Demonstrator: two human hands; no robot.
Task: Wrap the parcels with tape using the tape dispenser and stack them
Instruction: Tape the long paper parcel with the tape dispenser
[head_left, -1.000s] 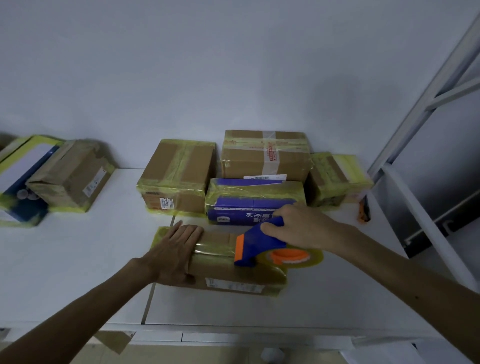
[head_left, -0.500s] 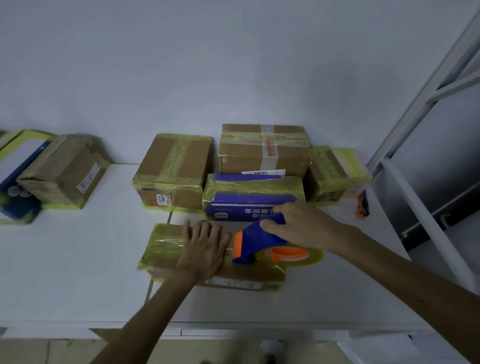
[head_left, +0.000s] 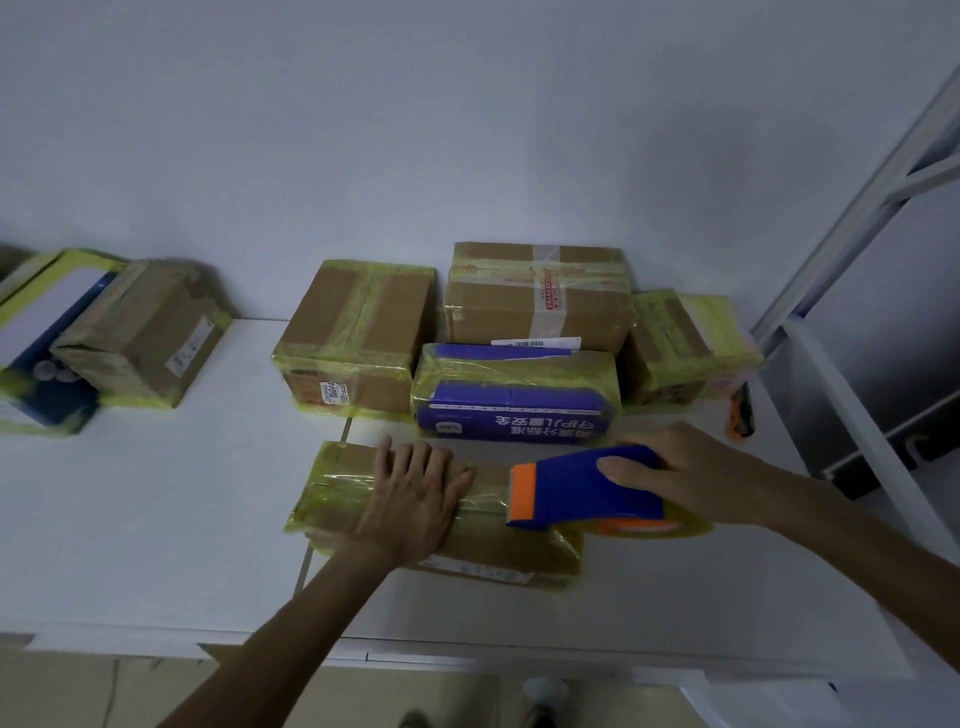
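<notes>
While left hand (head_left: 415, 499) presses parcel (head_left: 337, 486), tape dispenser (head_left: 571, 493) overhangs its edge.

Left grip (head_left: 415, 499) flat, palm down on the parcel (head_left: 498, 551) top — fingers straight, slightly spread, pointing away from the body. Left forearm bare, runs in from the bottom edge, angled up and right. Right grip (head_left: 670, 467) wrapped round the tape dispenser (head_left: 582, 491) handle — thumb on the near side, fingers curled over the top. Right forearm bare, enters from the lower right, angled up and left. Grips near each other, not touching.
</notes>
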